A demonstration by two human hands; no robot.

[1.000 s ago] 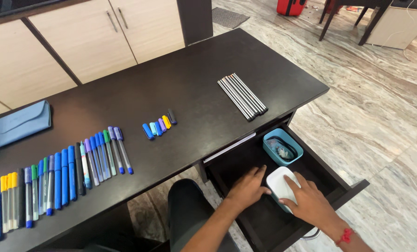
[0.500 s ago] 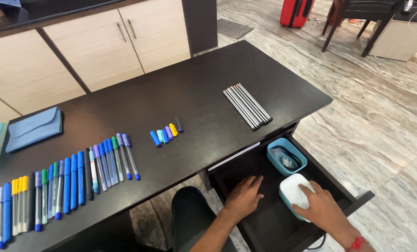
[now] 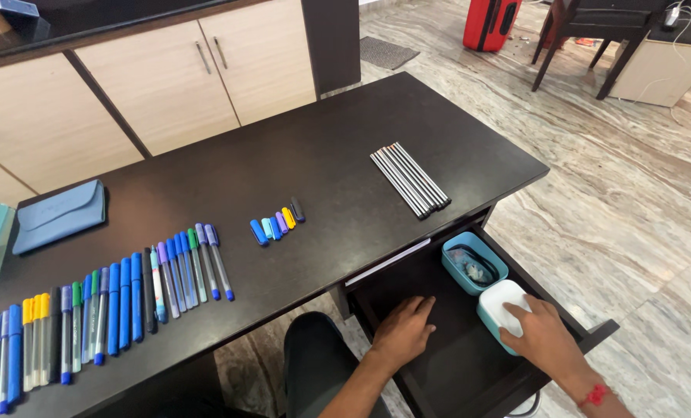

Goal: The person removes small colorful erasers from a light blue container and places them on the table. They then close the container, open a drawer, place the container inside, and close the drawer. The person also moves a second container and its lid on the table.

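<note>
Our right hand (image 3: 543, 334) grips the white-lid box (image 3: 500, 308) in the open drawer (image 3: 469, 371), next to the teal tub (image 3: 474, 262); left hand (image 3: 404, 333) lies flat & open, prob. to steady us

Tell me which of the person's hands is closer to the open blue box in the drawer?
Right. The right hand rests on the white-lidded box touching the open blue box. The left hand lies flat on the drawer floor, farther off to its left.

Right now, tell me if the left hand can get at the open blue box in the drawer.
Probably yes: the left hand rests flat on the drawer floor, and nothing lies between it and the blue box.
</note>
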